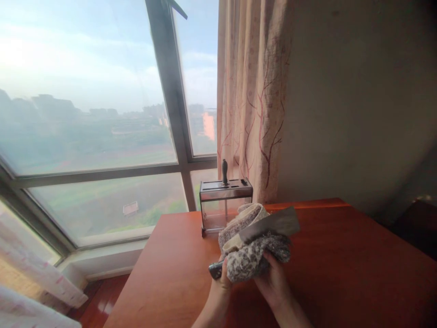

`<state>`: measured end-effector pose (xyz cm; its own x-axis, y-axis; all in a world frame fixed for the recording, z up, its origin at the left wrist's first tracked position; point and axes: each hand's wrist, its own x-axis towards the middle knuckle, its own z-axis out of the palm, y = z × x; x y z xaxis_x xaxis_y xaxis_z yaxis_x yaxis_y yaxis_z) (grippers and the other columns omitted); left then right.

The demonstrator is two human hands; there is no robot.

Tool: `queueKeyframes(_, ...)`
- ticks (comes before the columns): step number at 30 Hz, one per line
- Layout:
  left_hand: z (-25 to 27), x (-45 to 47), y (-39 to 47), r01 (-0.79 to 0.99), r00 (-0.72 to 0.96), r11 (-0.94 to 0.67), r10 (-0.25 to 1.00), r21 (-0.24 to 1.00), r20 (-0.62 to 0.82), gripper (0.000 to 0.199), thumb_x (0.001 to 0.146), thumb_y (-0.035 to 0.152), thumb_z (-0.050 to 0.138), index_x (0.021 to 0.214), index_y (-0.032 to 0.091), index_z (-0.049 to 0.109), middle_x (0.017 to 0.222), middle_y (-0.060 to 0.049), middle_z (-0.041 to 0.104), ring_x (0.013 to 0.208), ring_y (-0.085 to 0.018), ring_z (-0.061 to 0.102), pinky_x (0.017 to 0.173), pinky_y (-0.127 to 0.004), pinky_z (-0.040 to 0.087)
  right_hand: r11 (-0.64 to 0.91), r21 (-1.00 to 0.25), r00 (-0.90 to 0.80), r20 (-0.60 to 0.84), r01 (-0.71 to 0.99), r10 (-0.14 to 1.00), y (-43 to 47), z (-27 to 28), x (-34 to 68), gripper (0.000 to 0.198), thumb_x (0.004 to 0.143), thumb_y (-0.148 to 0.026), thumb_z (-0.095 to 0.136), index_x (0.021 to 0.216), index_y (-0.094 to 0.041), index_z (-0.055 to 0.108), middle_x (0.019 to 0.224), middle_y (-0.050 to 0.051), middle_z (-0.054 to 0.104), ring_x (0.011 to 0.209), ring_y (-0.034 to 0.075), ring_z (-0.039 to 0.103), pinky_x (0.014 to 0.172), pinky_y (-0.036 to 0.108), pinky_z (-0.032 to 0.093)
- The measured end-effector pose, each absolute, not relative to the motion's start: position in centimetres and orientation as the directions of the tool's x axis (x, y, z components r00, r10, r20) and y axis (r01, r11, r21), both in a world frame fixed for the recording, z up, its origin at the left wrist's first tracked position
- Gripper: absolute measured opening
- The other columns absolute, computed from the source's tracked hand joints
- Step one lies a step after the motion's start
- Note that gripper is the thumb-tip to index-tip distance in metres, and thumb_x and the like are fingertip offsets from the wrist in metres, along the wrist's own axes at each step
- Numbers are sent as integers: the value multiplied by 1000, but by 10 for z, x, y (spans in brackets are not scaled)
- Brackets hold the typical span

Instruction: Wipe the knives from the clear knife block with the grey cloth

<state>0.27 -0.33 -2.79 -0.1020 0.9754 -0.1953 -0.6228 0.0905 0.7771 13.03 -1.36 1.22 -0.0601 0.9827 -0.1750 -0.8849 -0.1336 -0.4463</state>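
Note:
My left hand (221, 288) is closed round the black handle of a cleaver (273, 223), low in the middle of the head view. Its broad grey blade slants up to the right, and a folded grey-and-white towel (257, 260) lies around it, covering part of the knife. On the right side, my right hand (273, 279) grips the towel from below, thumb up against the cloth; its other fingers are hidden. Just behind the towel stands a metal knife block (226, 186) with clear sides, holding one upright knife with a dark handle (224, 172).
The reddish-brown wooden table (341, 269) spreads under my hands. A large window (95, 127) with grey frames fills the left, and a patterned curtain (254, 91) hangs behind the knife block. A plain wall (348, 100) is at the right.

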Motion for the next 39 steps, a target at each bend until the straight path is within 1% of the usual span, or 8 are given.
queueKeyframes(4,-16,-4,-3,-627,-104,77,978,775,-182,67,49,48,85,108,19,69,98,-13,75,104,-36,65,96,-46,47,-246,-390,-160,-240,-887,957,-14,12,122,28,56,-28,84,81,-24,73,87,1,76,93,25,68,87,42,54)
queueKeyframes(10,28,-12,-23,-726,-42,96,982,681,-183,63,64,34,80,123,23,60,109,-9,73,103,-27,67,93,-37,51,-171,-436,-84,-212,-884,974,-11,19,130,30,52,-18,85,78,-25,73,83,-1,76,86,22,69,84,38,55)
queueKeyframes(19,50,-39,-18,-777,-78,157,937,610,-342,56,71,14,74,124,19,59,96,-6,76,88,-24,72,85,-36,56,-73,-598,-151,81,-798,985,-19,31,153,53,49,-13,87,98,-24,71,103,7,73,103,26,65,94,43,47)
queueKeyframes(23,56,-45,-20,-747,-15,185,956,639,-295,55,73,16,72,126,17,58,97,-8,76,91,-26,71,86,-37,56,-81,-624,-123,24,-777,992,-14,25,154,49,54,-13,85,100,-23,70,98,5,75,96,24,67,89,39,50)
queueKeyframes(28,53,-44,-19,-739,14,164,974,654,-227,55,74,19,72,127,16,56,108,-11,73,100,-29,68,90,-40,54,-53,-557,-34,-43,-829,998,-7,23,148,39,58,-12,83,94,-24,71,91,-1,76,85,19,70,80,32,55)
queueKeyframes(31,46,-42,-19,-765,57,166,980,623,-192,56,75,29,73,127,19,57,115,-11,70,109,-30,63,95,-42,50,-3,-537,33,-59,-844,998,-6,27,147,37,60,-14,83,94,-25,71,92,-1,76,83,18,70,78,31,56)
queueKeyframes(36,39,-31,-28,-775,128,108,992,623,-14,73,64,54,76,128,26,56,126,-13,63,125,-34,49,94,-42,48,55,-498,102,-67,-866,993,-6,32,148,36,64,-23,83,97,-28,71,93,-2,76,85,18,70,79,31,56)
queueKeyframes(39,37,-14,-35,-706,154,103,988,700,10,78,54,41,86,125,27,58,128,-14,61,129,-37,43,88,-42,50,67,-455,118,-84,-888,989,-6,33,145,34,63,-26,83,95,-29,71,92,-3,76,85,17,70,80,30,55)
